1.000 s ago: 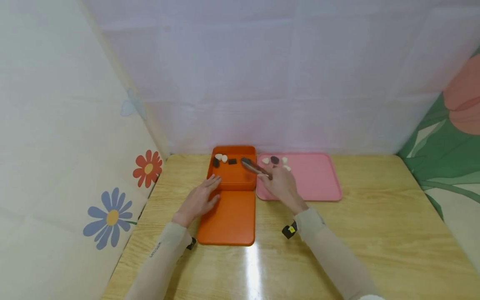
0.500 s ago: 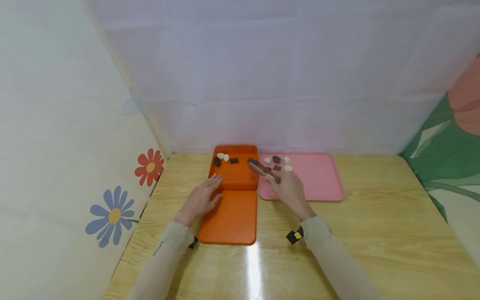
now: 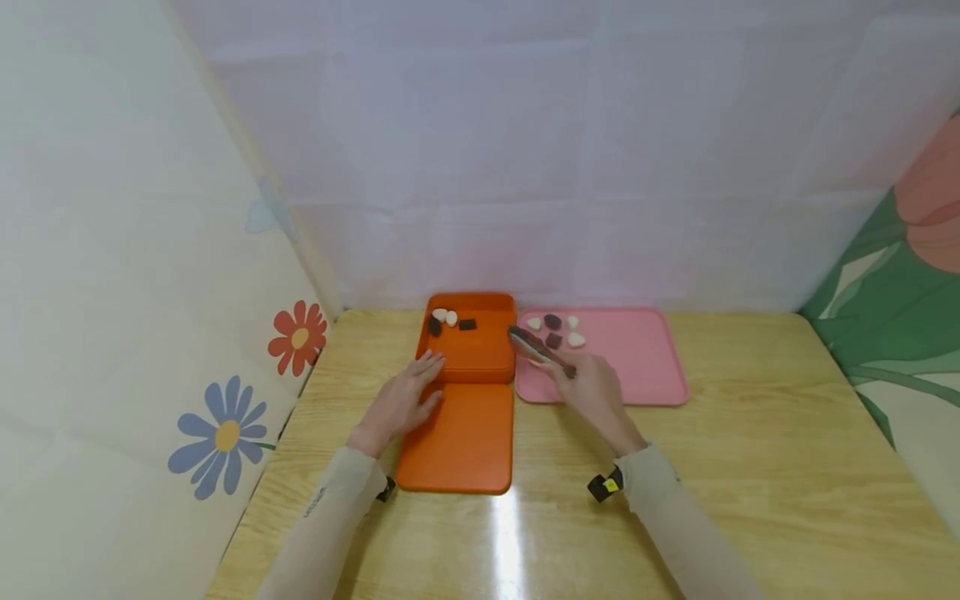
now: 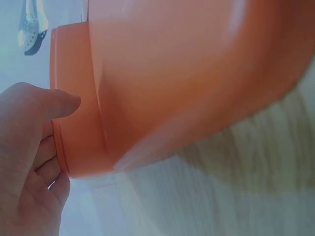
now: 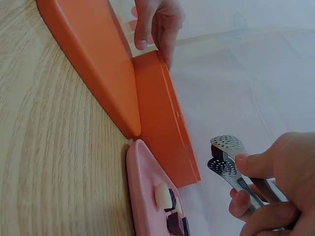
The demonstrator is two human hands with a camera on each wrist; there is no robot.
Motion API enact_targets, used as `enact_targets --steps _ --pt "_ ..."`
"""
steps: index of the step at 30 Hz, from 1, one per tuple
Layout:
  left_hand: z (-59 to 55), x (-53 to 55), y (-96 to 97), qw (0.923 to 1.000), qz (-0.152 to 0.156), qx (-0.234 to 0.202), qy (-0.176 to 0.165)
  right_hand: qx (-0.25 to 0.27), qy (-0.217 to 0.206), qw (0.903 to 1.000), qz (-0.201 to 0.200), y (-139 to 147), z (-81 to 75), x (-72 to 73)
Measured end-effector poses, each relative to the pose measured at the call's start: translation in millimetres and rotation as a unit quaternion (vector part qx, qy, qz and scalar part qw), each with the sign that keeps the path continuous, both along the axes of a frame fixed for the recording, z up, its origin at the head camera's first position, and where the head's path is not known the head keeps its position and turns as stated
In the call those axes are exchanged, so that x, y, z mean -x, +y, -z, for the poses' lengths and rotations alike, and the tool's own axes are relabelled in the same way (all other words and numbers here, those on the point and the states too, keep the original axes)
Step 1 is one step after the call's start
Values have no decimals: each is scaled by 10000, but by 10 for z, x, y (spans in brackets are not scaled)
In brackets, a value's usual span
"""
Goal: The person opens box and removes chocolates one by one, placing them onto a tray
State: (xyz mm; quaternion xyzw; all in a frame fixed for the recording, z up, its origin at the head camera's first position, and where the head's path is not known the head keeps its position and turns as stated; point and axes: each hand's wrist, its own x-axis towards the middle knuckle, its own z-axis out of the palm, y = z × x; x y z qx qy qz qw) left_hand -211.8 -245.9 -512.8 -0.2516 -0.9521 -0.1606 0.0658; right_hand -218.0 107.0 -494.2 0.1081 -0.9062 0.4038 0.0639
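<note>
My right hand (image 3: pixel 596 392) grips metal tongs (image 3: pixel 542 352) with perforated ends. In the right wrist view a small dark piece (image 5: pixel 216 151) shows between the tong ends; its kind is unclear. The tong ends hang over the seam between an orange box (image 3: pixel 476 358) and a pink tray (image 3: pixel 637 358). Several small white and dark pieces lie in the box, including a dark rectangular one (image 3: pixel 467 324). My left hand (image 3: pixel 397 404) holds the box's front left corner, thumb on the front wall (image 4: pixel 78 142), fingers at the rim. On the tray sit more pieces, among them a dark oval (image 3: pixel 552 322).
An orange lid-like panel (image 3: pixel 457 442) lies flat against the front of the box. The wooden table (image 3: pixel 750 467) extends to both sides. A pale cloth wall (image 3: pixel 525 167) stands close behind box and tray, and a flower-printed wall (image 3: pixel 225 433) at left.
My right hand has drawn the tongs rightward and slightly nearer, from over the box interior to its right edge. My left hand stays at the box corner.
</note>
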Motion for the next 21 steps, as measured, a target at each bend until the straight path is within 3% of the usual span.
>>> enact_targets --steps 15,21 --pt "-13 -2 7 10000 -34 28 8 -27 -80 9999 86 279 53 -114" --pt "-13 -1 9 9999 -61 70 -41 -142 100 9998 129 393 126 -120"
